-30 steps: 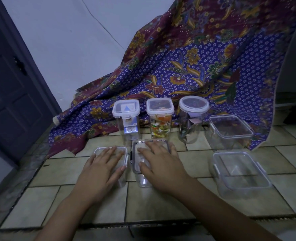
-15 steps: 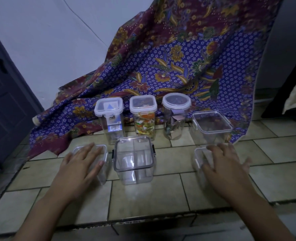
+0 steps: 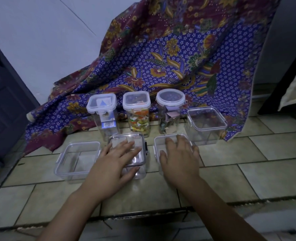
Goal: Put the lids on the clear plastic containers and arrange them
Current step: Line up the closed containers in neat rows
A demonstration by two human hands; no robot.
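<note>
Three clear plastic containers stand in a front row on the tiled floor. The left container [image 3: 77,160] has its clear lid on and nothing touches it. My left hand [image 3: 116,164] lies flat, fingers spread, on the dark-rimmed lid of the middle container [image 3: 140,141]. My right hand [image 3: 178,159] rests flat with fingers apart on top of the right container [image 3: 158,141], hiding most of its lid. Behind them stand three lidded tall jars, the left jar [image 3: 102,112], the middle jar [image 3: 137,112] and the round jar [image 3: 169,110], plus a lidded square container [image 3: 206,124].
A patterned purple and maroon cloth [image 3: 161,58] drapes down the wall behind the jars and onto the floor. A dark door [image 3: 3,101] is at the left. A step edge [image 3: 143,214] runs across the floor near me. Dark furniture [image 3: 293,75] stands at the right.
My left hand moved from the left container onto the middle container's lid. The right container, under my right hand, now sits further left, close beside the middle one.
</note>
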